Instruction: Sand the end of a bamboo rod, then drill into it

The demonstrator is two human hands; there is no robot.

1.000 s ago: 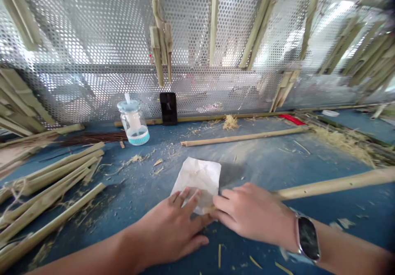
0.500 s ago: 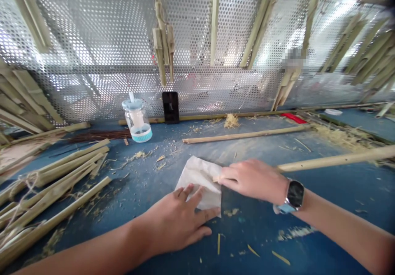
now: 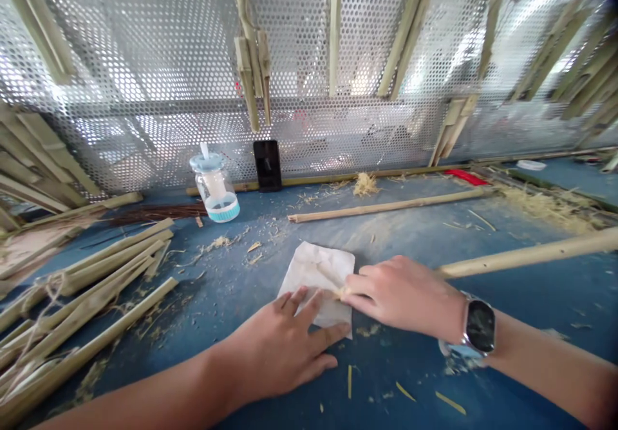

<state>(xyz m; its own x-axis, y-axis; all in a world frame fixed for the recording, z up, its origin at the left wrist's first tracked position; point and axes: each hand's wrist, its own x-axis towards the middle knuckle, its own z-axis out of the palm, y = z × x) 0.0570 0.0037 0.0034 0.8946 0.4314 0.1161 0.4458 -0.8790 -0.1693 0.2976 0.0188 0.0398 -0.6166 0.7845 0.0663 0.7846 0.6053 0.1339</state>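
1. One paper point(image 3: 322, 264).
2. One phone point(image 3: 268, 167), beyond the paper.
3. One lidded jar point(image 3: 215, 188), left of the paper.
4. One watch point(image 3: 480, 326), right of the paper.
5. Two hands at the paper: left hand point(image 3: 284, 346), right hand point(image 3: 403, 298).

the left hand point(image 3: 294, 343) presses on white paper point(image 3: 321, 266); the right hand point(image 3: 403, 295) pinches something small over it.

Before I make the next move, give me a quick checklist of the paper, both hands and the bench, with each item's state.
1. Left hand down on the white paper: ok, fingers spread on its lower part.
2. Right hand on the pale tip: ok, fingertips closed at it.
3. Pale tip joined to the bamboo pole: cannot tell, the right hand hides the link.
4. Paper smooth: not ok, creased.
5. Bottle and phone apart from both hands: ok.
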